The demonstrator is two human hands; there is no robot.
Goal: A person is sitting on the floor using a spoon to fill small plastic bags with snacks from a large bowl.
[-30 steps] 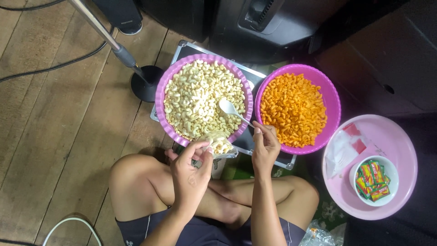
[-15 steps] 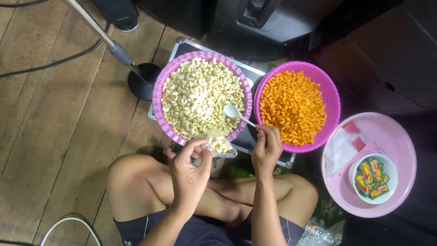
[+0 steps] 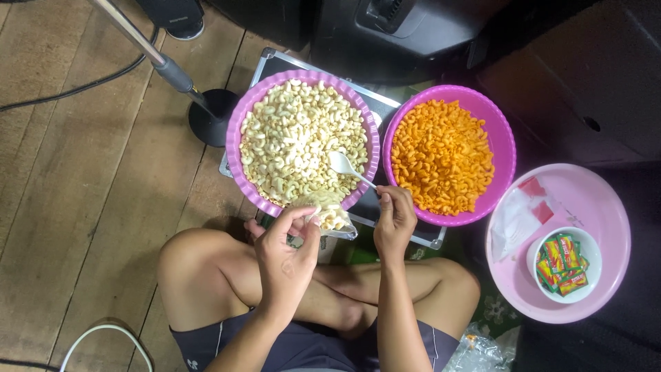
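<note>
Gripping a clear bag (image 3: 330, 215) of pale snacks, left hand (image 3: 288, 256); right hand (image 3: 394, 224) pinching a white spoon (image 3: 348, 167).

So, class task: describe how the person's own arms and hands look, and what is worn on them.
Both arms are bare: no sleeves, gloves, watch or bracelets on the left hand or right hand. No rings show on the fingers. The only clothing visible is dark shorts.

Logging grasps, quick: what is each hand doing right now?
Left hand: fingers closed on small clear bag of pale snacks.
Right hand: closed on white spoon.
</note>
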